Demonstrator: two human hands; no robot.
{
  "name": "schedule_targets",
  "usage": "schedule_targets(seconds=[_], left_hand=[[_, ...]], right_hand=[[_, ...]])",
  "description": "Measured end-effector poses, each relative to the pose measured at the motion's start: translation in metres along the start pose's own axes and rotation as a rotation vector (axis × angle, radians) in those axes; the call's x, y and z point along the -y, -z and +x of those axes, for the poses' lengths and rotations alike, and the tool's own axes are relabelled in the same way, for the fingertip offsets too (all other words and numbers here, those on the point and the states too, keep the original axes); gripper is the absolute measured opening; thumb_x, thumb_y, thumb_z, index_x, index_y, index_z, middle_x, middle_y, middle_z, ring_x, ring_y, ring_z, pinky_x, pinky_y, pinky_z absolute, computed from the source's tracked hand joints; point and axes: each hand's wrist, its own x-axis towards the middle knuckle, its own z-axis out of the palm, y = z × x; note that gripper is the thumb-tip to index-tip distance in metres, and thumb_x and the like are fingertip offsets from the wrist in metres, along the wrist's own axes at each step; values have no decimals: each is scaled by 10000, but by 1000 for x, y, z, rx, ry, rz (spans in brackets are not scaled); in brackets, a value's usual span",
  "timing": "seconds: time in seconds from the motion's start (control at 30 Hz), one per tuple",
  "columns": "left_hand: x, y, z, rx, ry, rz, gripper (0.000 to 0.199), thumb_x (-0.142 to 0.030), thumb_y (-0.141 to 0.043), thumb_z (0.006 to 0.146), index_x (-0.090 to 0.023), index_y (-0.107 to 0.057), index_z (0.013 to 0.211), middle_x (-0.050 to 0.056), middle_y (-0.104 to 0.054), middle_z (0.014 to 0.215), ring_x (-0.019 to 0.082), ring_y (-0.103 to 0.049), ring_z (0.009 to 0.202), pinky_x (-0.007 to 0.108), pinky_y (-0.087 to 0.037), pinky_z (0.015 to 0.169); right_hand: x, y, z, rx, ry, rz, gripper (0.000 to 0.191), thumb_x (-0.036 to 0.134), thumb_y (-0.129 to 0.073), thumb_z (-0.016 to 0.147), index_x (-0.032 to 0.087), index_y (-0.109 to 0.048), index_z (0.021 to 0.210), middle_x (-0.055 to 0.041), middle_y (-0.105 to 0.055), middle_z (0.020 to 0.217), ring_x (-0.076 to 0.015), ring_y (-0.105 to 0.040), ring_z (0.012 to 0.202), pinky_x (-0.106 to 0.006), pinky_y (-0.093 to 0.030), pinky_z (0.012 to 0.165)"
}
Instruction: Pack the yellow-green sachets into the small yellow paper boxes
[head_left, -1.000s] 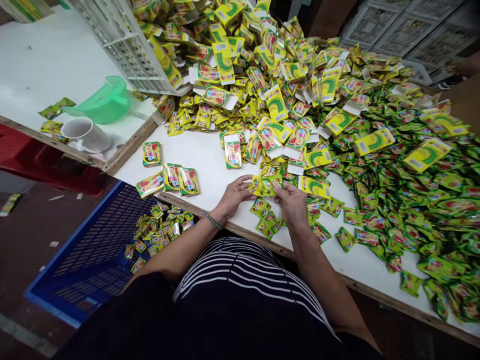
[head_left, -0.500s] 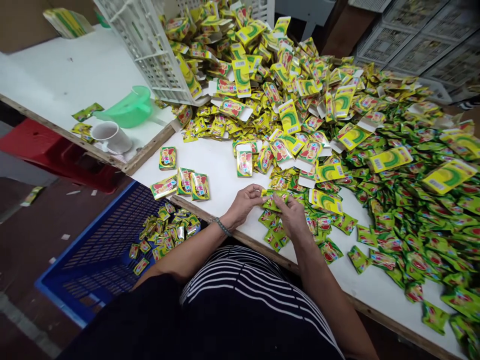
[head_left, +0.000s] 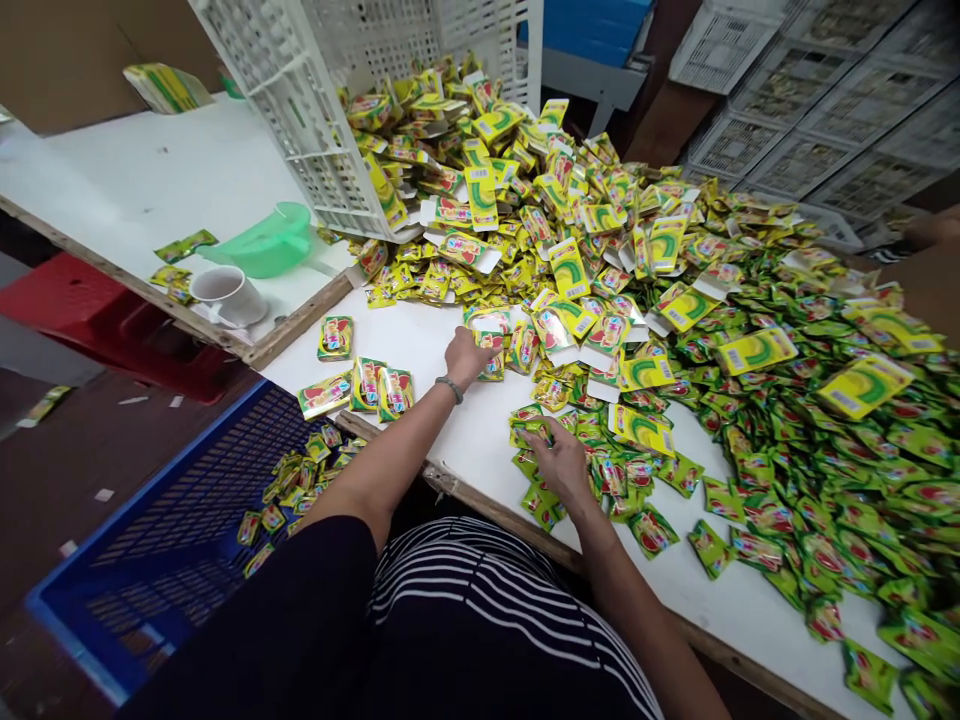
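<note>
My left hand (head_left: 466, 358), with a bracelet at the wrist, reaches over the white table (head_left: 457, 430) and touches a small yellow-green box (head_left: 491, 343); its fingertips are partly hidden. Farther right, my right hand (head_left: 559, 455) has its fingers closed on a green packet (head_left: 531, 428), just above other green packets. Several closed boxes (head_left: 395, 394) lie at the left near the table edge. Beyond my hands spreads a large pile of yellow boxes (head_left: 568, 268), many with open flaps, and small packets (head_left: 772, 500).
A white crate (head_left: 330, 150) lies tipped behind the pile. Left of it are a green scoop (head_left: 262, 243) and a white mug (head_left: 229, 293). Below, a blue crate (head_left: 150, 510) holds small boxes, near a red stool (head_left: 97, 310). Stacked crates (head_left: 802, 100) stand back right.
My left hand has left the packet that both hands held and moved forward to the box. My right hand has shifted slightly left and nearer me. The view has tilted up a little.
</note>
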Motion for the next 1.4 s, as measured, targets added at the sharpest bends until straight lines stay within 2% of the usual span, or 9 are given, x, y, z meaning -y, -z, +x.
schedule_targets(seconds=[0.2,0.27,0.33,0.47,0.7,0.87,1.03,1.17,1.4], left_hand=[[20,11,-43,156,-421,86,363,-502,-702,759,-189,-649,936,33,-653,793,215,-588,767,285,-313,629],[24,13,-59,230,-498,64,308,-482,-680,773,-184,-664,849,14,-618,708,187,-555,707,279,-299,620],[27,10,-71,310,-517,-80,305,-472,-662,779,-176,-674,849,0,-611,683,163,-537,680,267,-315,621],[39,-4,-81,468,-413,-491,405,-504,-678,743,-135,-661,907,12,-659,748,142,-559,673,249,-384,621],[51,-13,-94,638,-313,-740,449,-496,-767,675,-118,-666,895,32,-696,823,133,-601,715,244,-453,667],[54,-14,-100,714,-236,-878,460,-464,-808,648,-115,-659,908,20,-693,813,117,-600,704,247,-461,699],[65,-9,-105,726,-139,-957,456,-399,-872,570,-105,-670,855,5,-680,770,106,-598,696,247,-456,716],[73,-2,-112,795,-42,-991,498,-390,-893,535,-97,-696,885,39,-714,813,140,-641,750,292,-480,795],[79,4,-115,813,-32,-970,517,-398,-891,544,-93,-705,918,66,-730,888,131,-644,752,278,-484,777]], right_hand=[[11,36,26,-138,-40,251,371,498,-665,766,202,-662,989,-42,-720,901,-215,-651,819,-370,-519,780],[21,42,40,-190,33,262,349,493,-669,767,212,-657,975,-29,-711,894,-207,-643,824,-367,-515,799],[31,43,51,-152,109,229,320,473,-665,767,210,-660,950,-28,-707,887,-210,-637,835,-364,-507,809],[37,44,59,58,179,78,281,455,-621,786,205,-677,901,-41,-698,870,-230,-633,851,-374,-488,806],[47,54,62,337,236,-352,83,243,-622,772,215,-686,817,-70,-674,929,-245,-614,913,-372,-459,822],[64,38,56,285,216,-515,106,194,-642,759,212,-699,846,-68,-693,871,-252,-622,842,-343,-451,732],[62,25,44,257,237,-388,206,245,-672,765,237,-706,967,-35,-726,862,-244,-642,824,-339,-464,738],[54,29,42,390,298,-250,153,282,-646,801,230,-713,928,-45,-728,947,-218,-641,852,-333,-473,769],[55,17,32,313,358,-289,25,215,-653,763,223,-674,775,-20,-681,766,-176,-572,697,-302,-425,678]])
